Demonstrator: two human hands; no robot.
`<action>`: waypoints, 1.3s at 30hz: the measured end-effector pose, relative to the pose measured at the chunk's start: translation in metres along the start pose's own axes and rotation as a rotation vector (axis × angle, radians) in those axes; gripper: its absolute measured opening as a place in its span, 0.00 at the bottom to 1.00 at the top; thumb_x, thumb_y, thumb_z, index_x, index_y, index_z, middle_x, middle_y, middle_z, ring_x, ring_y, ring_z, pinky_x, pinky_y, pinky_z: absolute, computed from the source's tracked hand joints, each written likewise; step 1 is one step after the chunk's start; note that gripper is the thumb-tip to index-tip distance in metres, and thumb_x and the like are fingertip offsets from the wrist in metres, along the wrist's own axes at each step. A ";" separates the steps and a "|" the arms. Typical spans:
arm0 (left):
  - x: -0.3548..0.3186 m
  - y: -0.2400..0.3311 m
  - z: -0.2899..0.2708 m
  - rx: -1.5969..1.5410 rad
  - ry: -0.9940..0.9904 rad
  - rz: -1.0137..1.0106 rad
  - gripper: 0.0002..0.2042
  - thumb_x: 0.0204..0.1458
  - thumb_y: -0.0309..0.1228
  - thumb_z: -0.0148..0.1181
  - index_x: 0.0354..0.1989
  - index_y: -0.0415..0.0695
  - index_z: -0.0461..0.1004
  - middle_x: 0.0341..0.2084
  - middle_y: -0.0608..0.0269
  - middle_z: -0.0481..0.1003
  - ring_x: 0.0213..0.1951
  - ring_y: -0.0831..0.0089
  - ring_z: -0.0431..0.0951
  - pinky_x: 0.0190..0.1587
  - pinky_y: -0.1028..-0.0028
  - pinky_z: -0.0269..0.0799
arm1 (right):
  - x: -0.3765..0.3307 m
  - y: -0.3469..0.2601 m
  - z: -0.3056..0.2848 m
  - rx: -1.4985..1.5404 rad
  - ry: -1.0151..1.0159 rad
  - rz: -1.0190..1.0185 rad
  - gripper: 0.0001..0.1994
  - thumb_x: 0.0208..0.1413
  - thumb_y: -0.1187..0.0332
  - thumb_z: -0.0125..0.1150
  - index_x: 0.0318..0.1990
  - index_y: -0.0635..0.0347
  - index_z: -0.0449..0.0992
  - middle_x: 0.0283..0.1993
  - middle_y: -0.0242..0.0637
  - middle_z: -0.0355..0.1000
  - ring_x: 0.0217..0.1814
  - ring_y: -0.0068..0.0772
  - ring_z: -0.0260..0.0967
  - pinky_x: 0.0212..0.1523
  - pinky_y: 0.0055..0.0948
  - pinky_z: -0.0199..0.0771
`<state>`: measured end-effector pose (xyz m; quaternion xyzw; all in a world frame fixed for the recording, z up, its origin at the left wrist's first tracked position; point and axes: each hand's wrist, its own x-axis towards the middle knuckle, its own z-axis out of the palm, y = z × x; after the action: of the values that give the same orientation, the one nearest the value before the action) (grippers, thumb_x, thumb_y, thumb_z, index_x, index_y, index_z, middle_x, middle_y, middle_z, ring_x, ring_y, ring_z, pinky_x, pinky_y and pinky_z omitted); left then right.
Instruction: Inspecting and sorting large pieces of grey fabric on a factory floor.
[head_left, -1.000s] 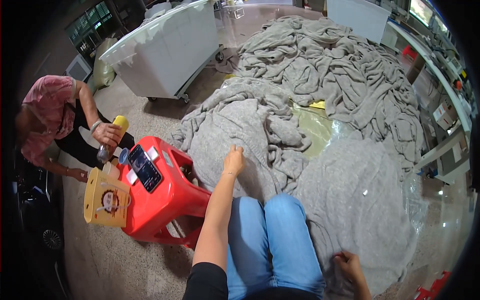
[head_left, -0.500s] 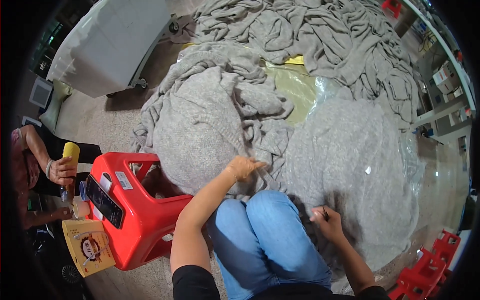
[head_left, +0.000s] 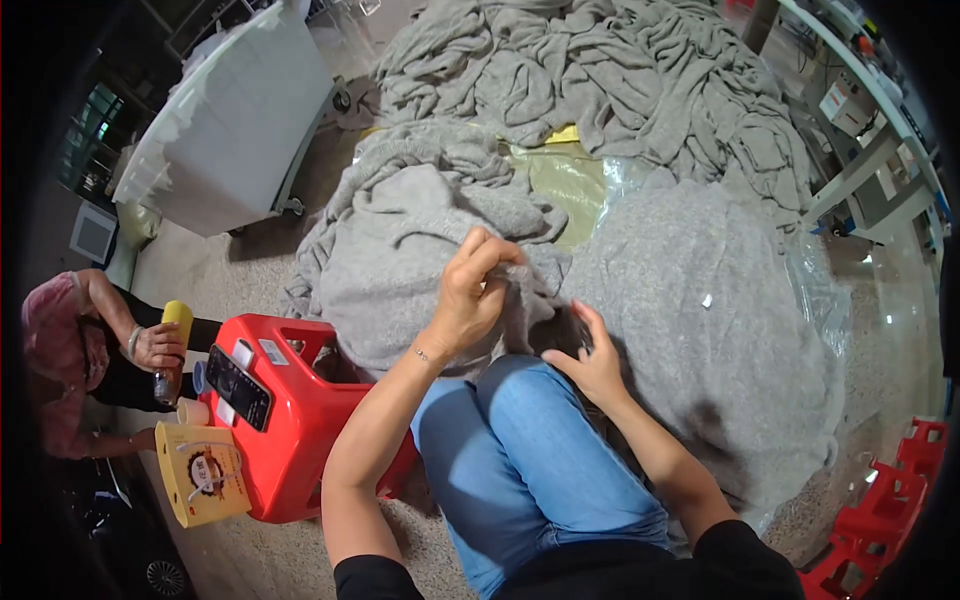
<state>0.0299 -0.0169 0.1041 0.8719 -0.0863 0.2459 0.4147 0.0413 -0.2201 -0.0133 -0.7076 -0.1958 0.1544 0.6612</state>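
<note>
My left hand (head_left: 473,293) pinches a fold of a grey knitted garment (head_left: 400,255) and lifts it just above my knees in blue jeans (head_left: 520,450). My right hand (head_left: 592,358) rests with fingers spread on the grey fabric beside it, touching the cloth at the edge of my knee. A second grey knitted piece (head_left: 710,320) lies flat to the right on clear plastic sheeting (head_left: 820,300).
A large heap of grey garments (head_left: 620,90) fills the floor ahead. A red plastic stool (head_left: 290,420) with a black phone (head_left: 238,387) stands at my left, a yellow box (head_left: 203,472) beside it. Another person (head_left: 90,350) sits at left holding a yellow-capped bottle (head_left: 172,335). Red stools (head_left: 880,520) stack lower right.
My left hand has closed on the grey garment and raised it. My right hand moved up from beside my thigh onto the fabric near my knee.
</note>
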 end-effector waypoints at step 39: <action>-0.346 0.071 0.025 -0.814 1.195 -1.073 0.17 0.58 0.43 0.49 0.48 0.45 0.67 0.30 0.64 0.73 0.30 0.77 0.71 0.28 0.76 0.68 | -0.187 -0.068 -0.060 -0.579 -0.358 -0.399 0.25 0.35 0.71 0.71 0.46 0.57 0.72 0.54 0.42 0.64 0.49 0.40 0.68 0.43 0.32 0.72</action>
<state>-0.2849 -0.1000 -0.0344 0.3073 0.4818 0.3822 0.7262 -0.0992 -0.3595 0.0518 -0.7747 -0.4771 0.0821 0.4068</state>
